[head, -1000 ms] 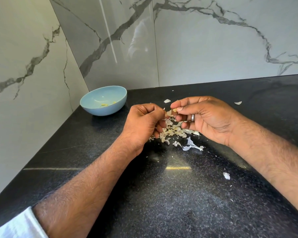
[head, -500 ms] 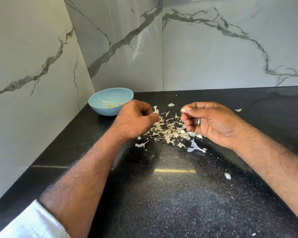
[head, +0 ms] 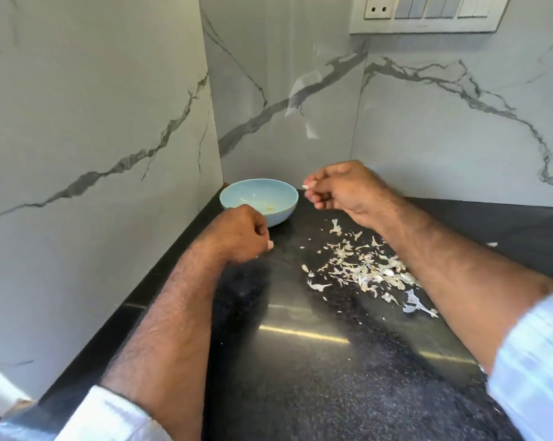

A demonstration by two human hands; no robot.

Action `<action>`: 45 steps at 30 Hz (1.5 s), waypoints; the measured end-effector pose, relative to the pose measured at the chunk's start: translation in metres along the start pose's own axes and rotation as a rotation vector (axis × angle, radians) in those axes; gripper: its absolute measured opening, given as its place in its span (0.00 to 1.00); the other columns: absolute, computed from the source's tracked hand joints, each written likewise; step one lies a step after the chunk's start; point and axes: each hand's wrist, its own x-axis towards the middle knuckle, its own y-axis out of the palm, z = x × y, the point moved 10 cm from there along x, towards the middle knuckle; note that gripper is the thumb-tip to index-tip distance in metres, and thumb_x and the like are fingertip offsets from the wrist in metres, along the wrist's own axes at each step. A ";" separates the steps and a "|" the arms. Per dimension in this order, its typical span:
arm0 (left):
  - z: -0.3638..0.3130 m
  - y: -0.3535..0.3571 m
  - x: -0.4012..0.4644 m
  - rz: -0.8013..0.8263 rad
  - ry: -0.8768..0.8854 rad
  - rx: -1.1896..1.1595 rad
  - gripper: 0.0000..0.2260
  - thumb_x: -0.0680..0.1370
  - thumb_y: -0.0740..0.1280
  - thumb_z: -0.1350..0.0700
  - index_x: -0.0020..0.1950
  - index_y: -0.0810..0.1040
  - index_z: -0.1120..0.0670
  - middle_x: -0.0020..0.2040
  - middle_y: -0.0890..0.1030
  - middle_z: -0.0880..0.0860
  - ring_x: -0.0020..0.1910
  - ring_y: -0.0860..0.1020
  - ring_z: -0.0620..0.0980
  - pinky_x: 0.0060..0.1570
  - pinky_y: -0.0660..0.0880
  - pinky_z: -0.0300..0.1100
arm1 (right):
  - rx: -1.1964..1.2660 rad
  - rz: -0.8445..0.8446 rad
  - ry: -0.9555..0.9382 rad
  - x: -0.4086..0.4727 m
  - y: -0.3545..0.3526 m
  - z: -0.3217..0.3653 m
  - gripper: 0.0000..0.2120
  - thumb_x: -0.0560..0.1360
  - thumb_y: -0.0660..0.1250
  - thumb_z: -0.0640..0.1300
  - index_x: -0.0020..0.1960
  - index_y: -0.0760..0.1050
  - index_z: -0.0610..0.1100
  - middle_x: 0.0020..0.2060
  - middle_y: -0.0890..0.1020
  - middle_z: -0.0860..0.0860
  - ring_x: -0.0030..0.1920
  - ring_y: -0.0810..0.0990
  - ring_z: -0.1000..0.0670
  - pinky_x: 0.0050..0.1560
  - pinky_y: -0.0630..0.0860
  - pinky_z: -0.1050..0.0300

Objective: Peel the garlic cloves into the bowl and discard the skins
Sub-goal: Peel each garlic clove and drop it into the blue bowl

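Note:
A light blue bowl stands in the counter's back corner with a few small yellowish bits inside. My right hand hovers just right of the bowl's rim, fingers pinched on a small pale garlic clove. My left hand rests on the counter in front of the bowl as a closed fist; I cannot tell whether anything is inside it. A scatter of papery garlic skins lies on the black counter under my right forearm.
The black speckled counter meets marble walls on the left and at the back. A stray skin lies further right. A switch and socket panel sits high on the back wall.
My right hand has left the skin pile and risen toward the bowl's right rim with the clove. My left hand has drawn left, in front of the bowl. The view has tilted up.

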 end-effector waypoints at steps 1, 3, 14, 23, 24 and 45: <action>0.005 0.000 0.001 -0.004 -0.027 0.015 0.08 0.76 0.78 0.51 0.39 0.83 0.49 0.36 0.85 0.46 0.44 0.83 0.48 0.48 0.80 0.46 | -0.031 -0.006 0.001 0.011 0.012 0.003 0.04 0.78 0.72 0.31 0.50 0.84 0.36 0.40 0.87 0.42 0.39 0.83 0.48 0.41 0.83 0.56; 0.012 0.002 0.004 0.003 -0.056 0.042 0.08 0.76 0.78 0.48 0.40 0.83 0.48 0.39 0.86 0.48 0.46 0.84 0.49 0.53 0.82 0.50 | -0.103 -0.006 0.003 0.028 0.035 0.006 0.05 0.76 0.71 0.29 0.49 0.84 0.35 0.38 0.86 0.42 0.36 0.81 0.50 0.37 0.81 0.58; -0.009 0.014 0.012 -0.083 -0.025 -0.047 0.15 0.79 0.74 0.40 0.40 0.82 0.50 0.38 0.84 0.50 0.42 0.82 0.49 0.45 0.79 0.47 | -0.179 -0.048 0.057 0.026 0.011 -0.009 0.07 0.67 0.83 0.39 0.41 0.86 0.43 0.33 0.83 0.47 0.35 0.78 0.52 0.40 0.79 0.54; -0.097 0.033 -0.025 -0.195 0.306 -0.412 0.16 0.75 0.62 0.63 0.44 0.86 0.46 0.43 0.86 0.57 0.44 0.84 0.62 0.40 0.83 0.56 | -0.464 -0.030 -0.124 -0.092 -0.093 -0.029 0.12 0.76 0.70 0.34 0.38 0.85 0.45 0.36 0.87 0.48 0.35 0.85 0.48 0.33 0.82 0.54; -0.102 0.034 -0.025 -0.204 0.302 -0.450 0.14 0.75 0.62 0.61 0.44 0.85 0.47 0.42 0.86 0.59 0.43 0.83 0.65 0.38 0.82 0.56 | -0.481 -0.010 -0.115 -0.099 -0.102 -0.034 0.10 0.77 0.71 0.35 0.40 0.86 0.45 0.37 0.88 0.49 0.36 0.84 0.49 0.33 0.81 0.54; -0.156 0.094 0.015 -0.189 0.415 -0.165 0.04 0.81 0.73 0.47 0.54 0.84 0.45 0.46 0.85 0.40 0.38 0.81 0.39 0.45 0.80 0.43 | -0.886 0.109 -0.267 -0.098 -0.111 -0.079 0.07 0.77 0.75 0.43 0.50 0.86 0.55 0.44 0.79 0.59 0.49 0.81 0.55 0.53 0.78 0.56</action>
